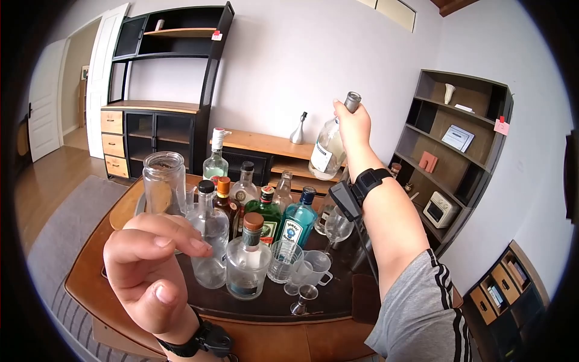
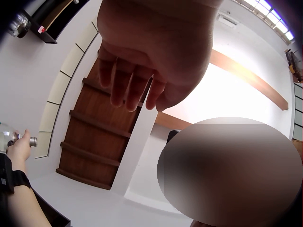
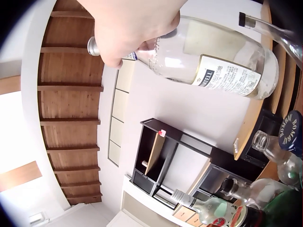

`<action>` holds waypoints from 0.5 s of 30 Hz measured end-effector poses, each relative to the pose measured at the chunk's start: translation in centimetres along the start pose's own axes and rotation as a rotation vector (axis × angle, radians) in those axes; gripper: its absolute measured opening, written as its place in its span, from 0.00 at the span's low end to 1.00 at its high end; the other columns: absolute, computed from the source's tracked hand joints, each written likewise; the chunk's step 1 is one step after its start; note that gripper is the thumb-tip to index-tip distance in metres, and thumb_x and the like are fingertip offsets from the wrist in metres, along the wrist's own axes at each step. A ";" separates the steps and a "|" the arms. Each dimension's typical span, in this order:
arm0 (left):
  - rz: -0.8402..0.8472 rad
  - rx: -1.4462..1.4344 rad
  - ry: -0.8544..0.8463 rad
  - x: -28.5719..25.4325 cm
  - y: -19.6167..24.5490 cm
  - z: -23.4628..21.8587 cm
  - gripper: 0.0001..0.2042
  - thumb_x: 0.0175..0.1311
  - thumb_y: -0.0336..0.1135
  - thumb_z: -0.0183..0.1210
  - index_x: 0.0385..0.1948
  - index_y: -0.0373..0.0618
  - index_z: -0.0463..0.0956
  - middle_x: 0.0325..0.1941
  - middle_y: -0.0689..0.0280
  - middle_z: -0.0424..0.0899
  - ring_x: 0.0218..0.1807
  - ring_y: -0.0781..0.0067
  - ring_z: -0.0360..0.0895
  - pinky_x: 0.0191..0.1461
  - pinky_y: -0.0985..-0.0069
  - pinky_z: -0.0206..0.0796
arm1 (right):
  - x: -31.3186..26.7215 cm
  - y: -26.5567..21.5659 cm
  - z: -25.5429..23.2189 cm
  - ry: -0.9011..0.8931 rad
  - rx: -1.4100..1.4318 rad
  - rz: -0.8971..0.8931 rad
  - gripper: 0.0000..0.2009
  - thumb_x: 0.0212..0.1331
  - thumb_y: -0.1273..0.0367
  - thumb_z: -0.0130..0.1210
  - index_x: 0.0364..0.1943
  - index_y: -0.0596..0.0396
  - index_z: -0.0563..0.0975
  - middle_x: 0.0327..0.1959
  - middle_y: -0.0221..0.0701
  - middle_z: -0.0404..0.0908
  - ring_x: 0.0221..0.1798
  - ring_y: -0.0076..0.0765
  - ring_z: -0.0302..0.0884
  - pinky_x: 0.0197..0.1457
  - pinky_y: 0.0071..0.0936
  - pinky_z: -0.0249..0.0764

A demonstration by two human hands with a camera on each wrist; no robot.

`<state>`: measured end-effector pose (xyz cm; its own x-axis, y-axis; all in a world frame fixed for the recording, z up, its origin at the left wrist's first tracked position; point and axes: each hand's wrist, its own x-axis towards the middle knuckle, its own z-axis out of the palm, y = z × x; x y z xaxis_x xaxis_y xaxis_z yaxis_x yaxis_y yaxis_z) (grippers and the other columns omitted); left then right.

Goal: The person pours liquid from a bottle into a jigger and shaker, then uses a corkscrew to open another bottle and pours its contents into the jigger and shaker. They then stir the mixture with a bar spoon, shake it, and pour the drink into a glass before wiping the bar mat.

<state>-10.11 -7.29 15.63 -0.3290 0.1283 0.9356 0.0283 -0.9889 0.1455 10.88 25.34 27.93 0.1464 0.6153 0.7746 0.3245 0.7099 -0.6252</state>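
My right hand [image 1: 356, 128] grips a clear glass bottle [image 1: 326, 153] by its neck and holds it raised above the table's far right part. The bottle has a silver cap, and its white label, reading partly "RTELL", faces the right wrist view. Loosely bent and holding nothing, my left hand [image 1: 148, 265] hovers at the front left, overlapping a tall clear bottle with a black cap [image 1: 211, 241] in the head view. Close by stand a wide glass jar [image 1: 164, 184] and a squat clear bottle with a brown stopper [image 1: 248, 265].
Several more bottles crowd the dark tabletop [image 1: 241, 308], including a blue one [image 1: 300, 217] and a green one [image 1: 265, 211]. At the front right are a glass mug [image 1: 318, 265], a metal jigger [image 1: 303, 300] and a stemmed glass [image 1: 338, 227]. Shelves [image 1: 461, 145] stand behind.
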 end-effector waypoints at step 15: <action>-0.003 0.013 -0.088 -0.1 -0.4 0.9 0.16 0.56 0.38 0.64 0.40 0.37 0.73 0.31 0.54 0.80 0.30 0.63 0.79 0.35 0.69 0.67 | -3.2 4.0 1.1 -0.010 -0.199 0.037 0.18 0.54 0.58 0.63 0.33 0.62 0.79 0.31 0.41 0.84 0.36 0.42 0.82 0.44 0.35 0.75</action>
<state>-9.23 -6.84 15.78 -0.2450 0.1373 0.9597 0.0396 -0.9877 0.1514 10.65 26.63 22.83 0.1527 0.6440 0.7496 0.4971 0.6055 -0.6215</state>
